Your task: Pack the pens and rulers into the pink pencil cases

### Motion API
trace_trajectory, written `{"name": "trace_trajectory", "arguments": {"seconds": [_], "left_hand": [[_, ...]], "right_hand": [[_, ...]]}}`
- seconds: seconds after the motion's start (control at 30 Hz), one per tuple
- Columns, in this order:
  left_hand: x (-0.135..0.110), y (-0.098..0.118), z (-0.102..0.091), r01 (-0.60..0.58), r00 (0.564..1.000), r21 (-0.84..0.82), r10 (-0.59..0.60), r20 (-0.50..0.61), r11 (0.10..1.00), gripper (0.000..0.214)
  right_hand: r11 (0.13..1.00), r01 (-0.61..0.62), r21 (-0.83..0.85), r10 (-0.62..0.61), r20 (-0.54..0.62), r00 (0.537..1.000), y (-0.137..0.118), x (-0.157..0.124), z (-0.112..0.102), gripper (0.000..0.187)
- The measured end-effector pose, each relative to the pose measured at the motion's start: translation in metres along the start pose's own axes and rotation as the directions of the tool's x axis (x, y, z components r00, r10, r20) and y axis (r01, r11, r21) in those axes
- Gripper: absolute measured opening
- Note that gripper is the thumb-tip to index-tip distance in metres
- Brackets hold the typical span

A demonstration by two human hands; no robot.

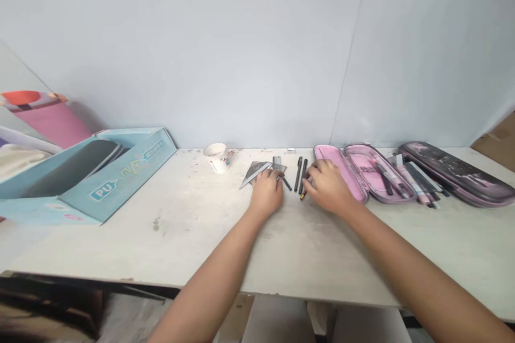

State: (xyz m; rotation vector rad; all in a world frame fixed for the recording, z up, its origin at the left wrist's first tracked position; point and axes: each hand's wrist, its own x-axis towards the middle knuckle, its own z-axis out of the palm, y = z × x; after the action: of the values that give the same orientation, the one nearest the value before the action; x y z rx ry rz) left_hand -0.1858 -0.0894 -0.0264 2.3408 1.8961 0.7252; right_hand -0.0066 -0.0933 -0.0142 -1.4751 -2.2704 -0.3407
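My left hand (267, 192) rests on the table with its fingers curled round a dark pen (287, 184), whose lower end sticks out to the right. Under and behind that hand lie a clear set square (251, 173) and a short ruler (277, 161). Just to the right, two black pens (298, 174) lie side by side, the second partly beside my fingers. My right hand (329, 185) is closed over a slim pen with a gold-coloured end (302, 195); most of it is hidden. Behind this hand an open pink pencil case (354, 185) lies flat, with pens in its right half.
A closed dark pencil case (458, 171) lies at the right, beside a pile of stationery (422, 182). A paper cup (217, 158) stands left of my hands. Farther left is a light-blue box (120, 185) holding a dark case (76, 166). A small eraser-like block (291, 150) sits near the wall.
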Motion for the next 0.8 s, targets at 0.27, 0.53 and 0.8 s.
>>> {"name": "trace_trajectory", "arguments": {"seconds": [0.27,0.53,0.8], "left_hand": [[-0.008,0.0,0.0,-0.004,0.998,-0.044,0.001,-0.065,0.999,0.028],[-0.001,0.017,-0.005,0.107,0.99,-0.696,-0.144,0.006,0.71,0.032],[0.022,0.092,0.011,0.065,0.993,-0.872,0.054,0.104,0.485,0.022]], "right_hand": [[0.975,0.113,-0.191,-0.108,0.037,0.993,-0.048,0.025,0.027,0.028],[0.986,0.161,-0.051,-0.168,-0.242,0.956,-0.034,0.004,0.006,0.028],[0.997,0.042,-0.058,-0.059,-0.324,0.944,0.04,-0.032,-0.023,0.026]]}}
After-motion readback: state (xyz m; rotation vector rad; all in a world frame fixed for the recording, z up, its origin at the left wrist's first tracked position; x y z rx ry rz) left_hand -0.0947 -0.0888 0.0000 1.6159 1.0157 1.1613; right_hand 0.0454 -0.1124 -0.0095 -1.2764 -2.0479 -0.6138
